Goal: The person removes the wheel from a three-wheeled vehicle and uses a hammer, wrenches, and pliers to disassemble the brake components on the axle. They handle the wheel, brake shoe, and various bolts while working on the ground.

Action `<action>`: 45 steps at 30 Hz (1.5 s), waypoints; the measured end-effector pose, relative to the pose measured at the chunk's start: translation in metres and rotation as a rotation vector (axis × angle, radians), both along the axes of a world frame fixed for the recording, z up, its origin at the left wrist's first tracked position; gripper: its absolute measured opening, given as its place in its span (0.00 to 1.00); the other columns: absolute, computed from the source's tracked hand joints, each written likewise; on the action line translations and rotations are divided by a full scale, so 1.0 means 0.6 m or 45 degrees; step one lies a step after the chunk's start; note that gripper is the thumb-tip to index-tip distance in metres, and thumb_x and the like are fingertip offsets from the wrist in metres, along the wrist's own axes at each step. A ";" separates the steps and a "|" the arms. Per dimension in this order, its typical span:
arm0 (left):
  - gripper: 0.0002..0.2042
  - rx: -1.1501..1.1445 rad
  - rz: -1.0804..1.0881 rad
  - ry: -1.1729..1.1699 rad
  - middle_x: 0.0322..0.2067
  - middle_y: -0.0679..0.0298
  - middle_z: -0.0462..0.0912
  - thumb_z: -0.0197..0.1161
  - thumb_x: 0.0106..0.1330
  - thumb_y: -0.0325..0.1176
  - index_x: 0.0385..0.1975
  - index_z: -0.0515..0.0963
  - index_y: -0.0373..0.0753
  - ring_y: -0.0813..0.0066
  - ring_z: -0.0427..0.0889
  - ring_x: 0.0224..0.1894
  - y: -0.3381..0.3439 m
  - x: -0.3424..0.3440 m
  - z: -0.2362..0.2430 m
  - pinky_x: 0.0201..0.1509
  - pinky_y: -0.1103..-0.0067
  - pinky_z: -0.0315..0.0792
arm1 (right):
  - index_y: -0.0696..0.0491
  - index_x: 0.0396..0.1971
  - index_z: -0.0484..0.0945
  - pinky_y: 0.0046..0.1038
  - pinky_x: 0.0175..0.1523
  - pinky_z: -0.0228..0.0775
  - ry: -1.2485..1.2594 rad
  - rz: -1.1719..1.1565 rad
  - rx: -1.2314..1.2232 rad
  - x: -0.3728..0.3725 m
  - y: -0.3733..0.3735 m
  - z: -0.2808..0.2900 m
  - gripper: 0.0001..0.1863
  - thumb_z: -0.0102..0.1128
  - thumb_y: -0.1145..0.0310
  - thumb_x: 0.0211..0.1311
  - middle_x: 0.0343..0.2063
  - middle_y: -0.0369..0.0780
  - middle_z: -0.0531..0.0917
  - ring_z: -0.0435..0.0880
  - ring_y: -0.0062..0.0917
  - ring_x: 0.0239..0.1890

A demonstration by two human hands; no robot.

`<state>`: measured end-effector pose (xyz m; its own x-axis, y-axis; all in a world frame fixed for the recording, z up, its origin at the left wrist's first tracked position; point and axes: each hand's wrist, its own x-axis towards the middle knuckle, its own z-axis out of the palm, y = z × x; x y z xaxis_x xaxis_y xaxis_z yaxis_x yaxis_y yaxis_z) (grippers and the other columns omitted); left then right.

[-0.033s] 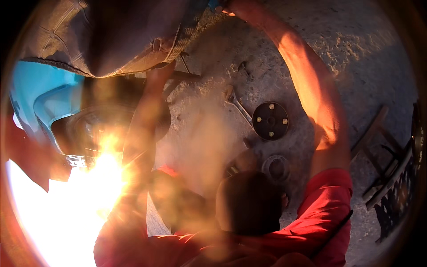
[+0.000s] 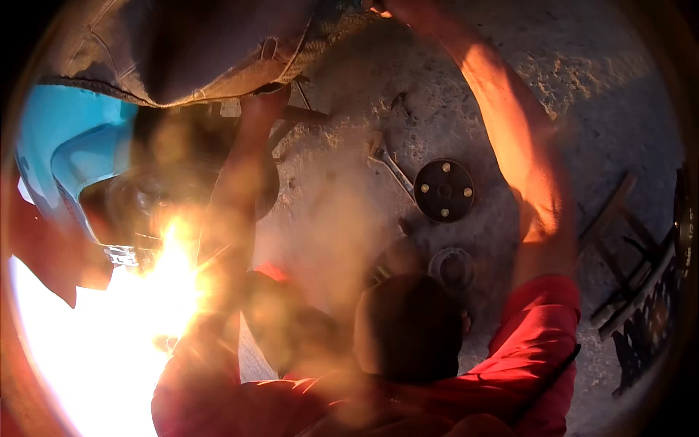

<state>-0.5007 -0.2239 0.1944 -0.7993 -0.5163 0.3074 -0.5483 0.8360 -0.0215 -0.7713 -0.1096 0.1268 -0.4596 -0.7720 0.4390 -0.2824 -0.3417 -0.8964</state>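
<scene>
My right arm reaches up and round to the top edge, where only a little of my right hand (image 2: 380, 10) shows. Its visible fingers are closed beside the lower edge of a brown stitched cloth item (image 2: 218, 51); what they grip is cut off by the frame. My left hand (image 2: 263, 100) goes up under that cloth's rim, its fingers hidden. Left of it is a glossy blue vehicle panel (image 2: 80, 124) with dark parts beneath. Between my arms a spanner (image 2: 393, 175) lies on the ground, against a black round plate (image 2: 443, 200) with several bolt heads.
A pale ring (image 2: 451, 271) lies near the plate. A dark rounded shape (image 2: 411, 328), unclear in kind, stands close in front of me. A chair-like frame (image 2: 633, 269) is at right. Strong glare hides the lower left. The ground (image 2: 524, 80) is rough.
The cloth, panel and plate sit slightly higher in view. My right hand is further up, and the blue bit beside it no longer shows. The spanner and plate keep their places relative to each other.
</scene>
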 end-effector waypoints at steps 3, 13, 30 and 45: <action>0.21 0.193 0.333 0.007 0.53 0.51 0.82 0.54 0.74 0.49 0.57 0.77 0.42 0.46 0.81 0.54 0.000 -0.012 -0.020 0.56 0.61 0.74 | 0.54 0.30 0.80 0.30 0.33 0.68 -0.222 0.074 0.068 -0.001 0.025 -0.013 0.17 0.55 0.56 0.71 0.23 0.37 0.79 0.77 0.24 0.25; 0.15 0.140 -0.008 0.257 0.37 0.48 0.84 0.55 0.71 0.41 0.46 0.82 0.36 0.45 0.85 0.42 -0.020 -0.027 -0.032 0.49 0.58 0.77 | 0.49 0.28 0.78 0.18 0.28 0.61 -0.687 0.089 0.729 0.262 0.283 -0.166 0.14 0.63 0.56 0.69 0.23 0.30 0.78 0.74 0.11 0.23; 0.18 0.844 -0.483 -0.558 0.50 0.54 0.80 0.64 0.61 0.42 0.48 0.81 0.39 0.57 0.80 0.54 0.307 0.486 -0.297 0.53 0.60 0.76 | 0.55 0.58 0.73 0.46 0.57 0.72 0.979 0.353 0.971 0.566 0.513 -0.245 0.30 0.68 0.65 0.54 0.48 0.51 0.78 0.79 0.48 0.52; 0.10 1.060 -0.264 -1.249 0.30 0.57 0.85 0.67 0.58 0.41 0.34 0.83 0.44 0.54 0.86 0.38 0.234 0.555 -0.232 0.40 0.59 0.78 | 0.54 0.56 0.75 0.46 0.61 0.71 1.139 0.516 0.639 0.462 0.440 -0.257 0.26 0.66 0.67 0.55 0.54 0.49 0.76 0.75 0.49 0.56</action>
